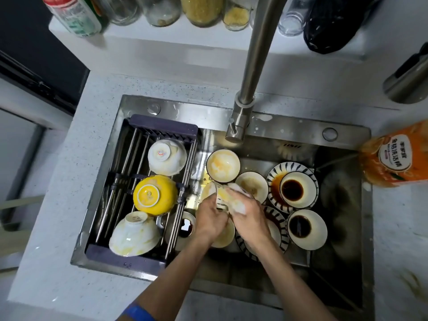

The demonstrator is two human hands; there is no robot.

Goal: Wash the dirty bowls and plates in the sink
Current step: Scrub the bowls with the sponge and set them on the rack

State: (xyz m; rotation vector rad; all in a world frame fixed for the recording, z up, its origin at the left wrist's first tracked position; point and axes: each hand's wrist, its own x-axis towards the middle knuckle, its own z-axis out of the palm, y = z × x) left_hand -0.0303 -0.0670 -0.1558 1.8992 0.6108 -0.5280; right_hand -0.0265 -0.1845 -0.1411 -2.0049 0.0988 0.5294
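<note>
Both forearms reach in from the bottom edge, angled up to the middle of the sink (301, 133). Left hand (209, 218) back-up, fingers curled round the edge of a small white dish (208, 189), holding it tilted over the basin. Right hand (246, 213) just beside it, fingers bent over a soapy white cloth (234, 198) pressed on the dish. Blue band on left forearm near the frame edge.

Dirty bowls in the basin: yellow-smeared bowl (222, 166) under the tap (245, 98), two bowls with dark sauce (293, 189) (306, 229) at right, the upper one sitting on a blue-striped plate (275, 172). Drying rack (162, 126) spans the sink's left part with three upturned bowls: white (167, 156), yellow (154, 195), white (134, 235).

Orange detergent bottle (396, 156) on the surface at right, label in Chinese characters, too blurred to read surely. Red-capped bottle (71, 15) on the back shelf, print unreadable.
</note>
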